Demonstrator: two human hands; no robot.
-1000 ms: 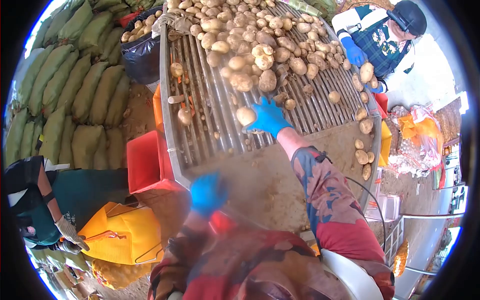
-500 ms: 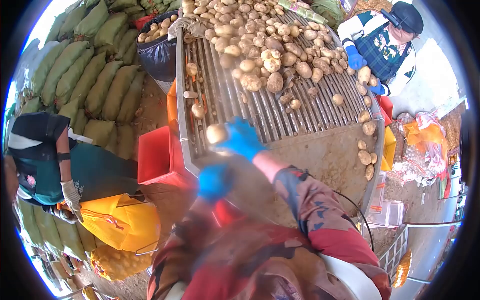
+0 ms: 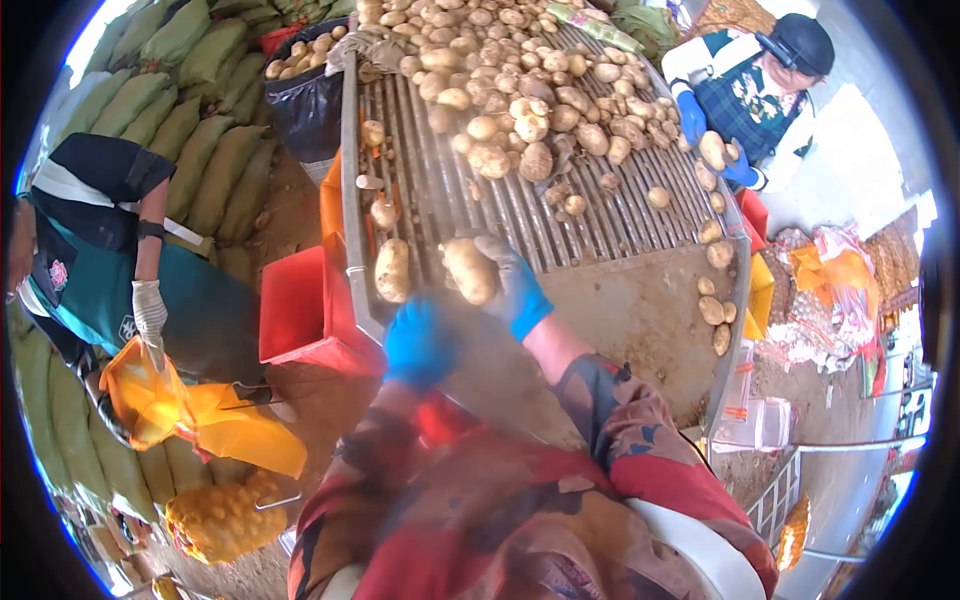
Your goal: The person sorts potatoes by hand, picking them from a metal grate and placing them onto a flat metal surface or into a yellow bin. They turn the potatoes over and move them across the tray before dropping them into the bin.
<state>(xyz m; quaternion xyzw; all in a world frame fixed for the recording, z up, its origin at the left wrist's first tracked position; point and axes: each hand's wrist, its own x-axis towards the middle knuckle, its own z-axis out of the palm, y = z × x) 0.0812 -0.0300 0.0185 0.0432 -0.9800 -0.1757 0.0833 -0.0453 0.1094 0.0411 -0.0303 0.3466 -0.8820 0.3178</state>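
Note:
My right hand, in a blue glove with greyish fingers, is closed around a potato just above the lower end of the slatted sorting table. My left hand, also blue-gloved, is low at the table's near left corner, its fingers smeared by motion. Directly beyond it an oblong potato sits by the left rim, close to the fingertips. A few more potatoes lie along that rim. Farther up the slats spreads a large heap of potatoes.
A red bin stands off the table's left side. At left, a person handles a yellow-orange bag near stacked green sacks. Across the table, another person in blue gloves holds a potato. Potatoes line the right rim.
My right hand has turned, now gripping a potato from its right side. An oblong potato now lies by the left rim. The person at left has shifted the yellow-orange bag.

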